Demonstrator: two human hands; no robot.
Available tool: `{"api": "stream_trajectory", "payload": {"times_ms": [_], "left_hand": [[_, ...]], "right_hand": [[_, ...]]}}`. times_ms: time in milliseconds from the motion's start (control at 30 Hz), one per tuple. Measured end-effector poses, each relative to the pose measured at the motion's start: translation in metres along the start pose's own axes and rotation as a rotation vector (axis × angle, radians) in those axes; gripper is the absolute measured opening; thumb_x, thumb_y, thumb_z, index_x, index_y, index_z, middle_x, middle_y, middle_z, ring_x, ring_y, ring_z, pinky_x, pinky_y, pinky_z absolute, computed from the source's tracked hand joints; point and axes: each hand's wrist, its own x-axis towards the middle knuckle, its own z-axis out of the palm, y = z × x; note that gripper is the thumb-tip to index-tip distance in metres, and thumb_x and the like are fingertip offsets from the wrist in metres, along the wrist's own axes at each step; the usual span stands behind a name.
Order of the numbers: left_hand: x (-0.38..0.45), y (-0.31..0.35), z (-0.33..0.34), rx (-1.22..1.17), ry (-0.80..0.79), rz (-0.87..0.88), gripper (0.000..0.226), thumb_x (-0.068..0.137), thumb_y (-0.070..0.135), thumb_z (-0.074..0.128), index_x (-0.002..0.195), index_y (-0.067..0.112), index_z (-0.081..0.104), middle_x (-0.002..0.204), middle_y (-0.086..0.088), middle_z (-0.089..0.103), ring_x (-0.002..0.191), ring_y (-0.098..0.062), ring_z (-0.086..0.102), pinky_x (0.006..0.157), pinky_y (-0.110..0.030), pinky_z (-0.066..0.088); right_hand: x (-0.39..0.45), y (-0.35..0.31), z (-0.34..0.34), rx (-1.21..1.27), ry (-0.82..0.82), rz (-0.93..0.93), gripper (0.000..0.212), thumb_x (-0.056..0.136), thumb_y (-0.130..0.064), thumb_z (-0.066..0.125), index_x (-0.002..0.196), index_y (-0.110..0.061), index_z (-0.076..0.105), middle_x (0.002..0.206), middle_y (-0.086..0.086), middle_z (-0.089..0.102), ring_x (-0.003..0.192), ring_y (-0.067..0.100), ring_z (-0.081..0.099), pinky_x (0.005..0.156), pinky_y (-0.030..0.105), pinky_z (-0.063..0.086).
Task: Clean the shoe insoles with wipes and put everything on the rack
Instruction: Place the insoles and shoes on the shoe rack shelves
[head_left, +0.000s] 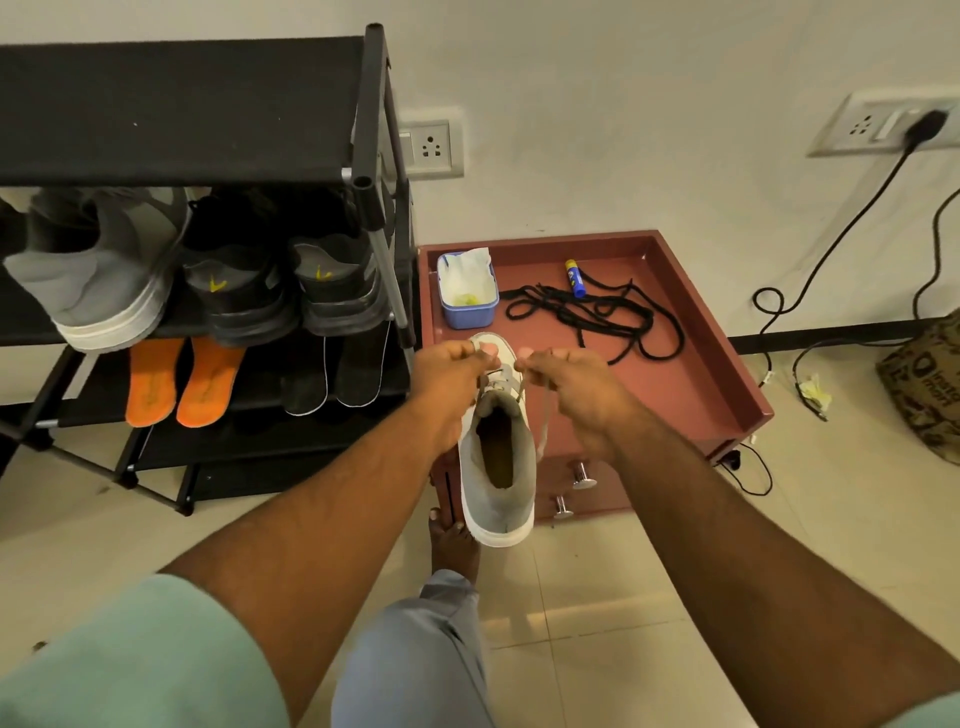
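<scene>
Your left hand (449, 366) and right hand (563, 374) each pinch pale lace (543, 415) over grey-white canvas shoe (498, 457); shoe long axis toe-away, heel toward you, equally near

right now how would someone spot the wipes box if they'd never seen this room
Find the reddish-brown cabinet right of the black shoe rack. On its tray-like top, at the back left corner, sits the wipes box: a small blue tub with white wipes sticking out, unlike the black laces beside it.
</scene>
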Motion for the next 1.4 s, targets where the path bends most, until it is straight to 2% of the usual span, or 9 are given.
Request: {"api": "stream_trajectory", "payload": {"times_ms": [200, 367, 467, 767, 867, 1000, 1100, 1200, 1400], "left_hand": [[-0.02, 0.054, -0.014, 0.027, -0.041, 0.229, 0.014, 0.096, 0.017, 0.063, 0.09, 0.009, 0.073, 0.09, -0.009, 0.075, 0.077, -0.017, 0.069, 0.069, -0.032, 0.057], [-0.043, 0.096, -0.023, 0.041, -0.058, 0.342, 0.022, 0.096, 0.014, 0.064, 0.101, -0.006, 0.069, 0.091, -0.023, 0.07, 0.055, -0.008, 0.065, 0.048, -0.022, 0.053], [-0.053, 0.112, -0.025, 0.074, -0.055, 0.392, 0.018, 0.093, 0.016, 0.068, 0.088, -0.001, 0.071, 0.098, -0.027, 0.071, 0.072, -0.022, 0.065, 0.065, -0.036, 0.059], [-0.068, 0.134, -0.023, 0.166, -0.092, 0.517, 0.011, 0.091, 0.006, 0.069, 0.094, -0.002, 0.075, 0.074, -0.009, 0.068, 0.069, -0.018, 0.058, 0.068, -0.028, 0.05], [-0.069, 0.136, -0.022, 0.174, -0.079, 0.56, 0.011, 0.09, 0.002, 0.068, 0.096, -0.005, 0.075, 0.081, -0.011, 0.071, 0.077, -0.018, 0.065, 0.085, -0.036, 0.055], [-0.062, 0.135, -0.027, 0.195, -0.007, 0.568, 0.013, 0.091, 0.01, 0.069, 0.094, -0.001, 0.076, 0.09, -0.012, 0.075, 0.088, -0.023, 0.07, 0.09, -0.037, 0.056], [-0.059, 0.137, -0.031, 0.231, 0.005, 0.588, 0.015, 0.091, 0.013, 0.07, 0.087, 0.0, 0.076, 0.086, -0.011, 0.075, 0.086, -0.024, 0.072, 0.088, -0.038, 0.058], [-0.061, 0.14, -0.033, 0.258, -0.016, 0.594, 0.015, 0.092, 0.013, 0.068, 0.089, 0.001, 0.076, 0.089, -0.01, 0.075, 0.089, -0.02, 0.072, 0.088, -0.033, 0.057], [-0.065, 0.146, -0.032, 0.203, -0.09, 0.632, 0.014, 0.094, 0.011, 0.065, 0.1, 0.003, 0.075, 0.098, -0.005, 0.074, 0.089, -0.016, 0.069, 0.082, -0.024, 0.056]], "right_hand": [[-0.028, -0.065, 0.006, 0.192, -0.03, -0.12, 0.015, 0.091, -0.017, 0.061, 0.078, -0.008, 0.062, 0.076, 0.003, 0.068, 0.058, 0.002, 0.063, 0.044, 0.014, 0.045], [-0.043, -0.119, 0.008, 0.154, 0.024, -0.222, 0.014, 0.086, -0.014, 0.066, 0.076, -0.005, 0.067, 0.079, 0.007, 0.072, 0.061, 0.007, 0.066, 0.05, 0.014, 0.048], [-0.053, -0.142, 0.006, 0.001, 0.082, -0.298, 0.015, 0.078, -0.011, 0.072, 0.08, 0.004, 0.07, 0.076, 0.001, 0.073, 0.07, 0.004, 0.067, 0.062, 0.019, 0.047], [-0.055, -0.203, 0.005, -0.756, 0.163, -0.422, 0.015, 0.066, -0.021, 0.074, 0.067, -0.005, 0.072, 0.071, 0.004, 0.07, 0.078, 0.023, 0.065, 0.075, 0.037, 0.051], [-0.058, -0.211, 0.006, -0.695, 0.11, -0.522, 0.019, 0.075, -0.017, 0.072, 0.075, 0.002, 0.071, 0.083, 0.014, 0.071, 0.079, 0.021, 0.064, 0.066, 0.029, 0.048], [-0.059, -0.195, 0.0, -0.364, 0.053, -0.609, 0.016, 0.087, -0.022, 0.065, 0.076, -0.012, 0.071, 0.086, 0.0, 0.071, 0.08, 0.005, 0.063, 0.067, 0.022, 0.048], [-0.046, -0.151, -0.005, -0.132, 0.121, -0.509, 0.01, 0.09, -0.014, 0.061, 0.092, -0.012, 0.07, 0.087, 0.0, 0.07, 0.067, 0.007, 0.062, 0.057, 0.02, 0.049], [-0.036, -0.1, 0.005, -0.236, -0.047, -0.376, 0.019, 0.092, -0.011, 0.06, 0.109, -0.009, 0.067, 0.091, -0.002, 0.068, 0.059, -0.001, 0.057, 0.049, 0.012, 0.043], [-0.014, -0.082, 0.029, -0.107, -0.054, -0.396, 0.012, 0.091, -0.014, 0.061, 0.086, -0.011, 0.072, 0.076, 0.004, 0.066, 0.062, 0.013, 0.057, 0.061, 0.028, 0.05]]}}
